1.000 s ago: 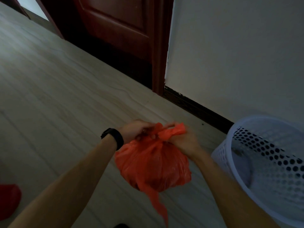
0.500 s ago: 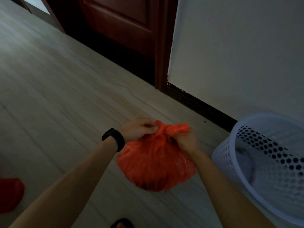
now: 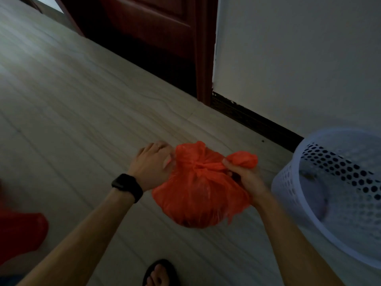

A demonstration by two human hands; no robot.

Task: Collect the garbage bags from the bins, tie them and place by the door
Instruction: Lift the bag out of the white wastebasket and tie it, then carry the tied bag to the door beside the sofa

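Orange bag (image 3: 198,195): we hold it over the floor (image 3: 82,104), knotted on top.
Left hand (image 3: 153,164): we pinch the left tie end.
Right hand (image 3: 245,176): we grip the right tie end.
White bin (image 3: 329,182): perforated, just beside our right arm.

One head cam, wide-angle, facing fwd & down, floor (image 3: 72,100) near, door (image 3: 154,27) ahead
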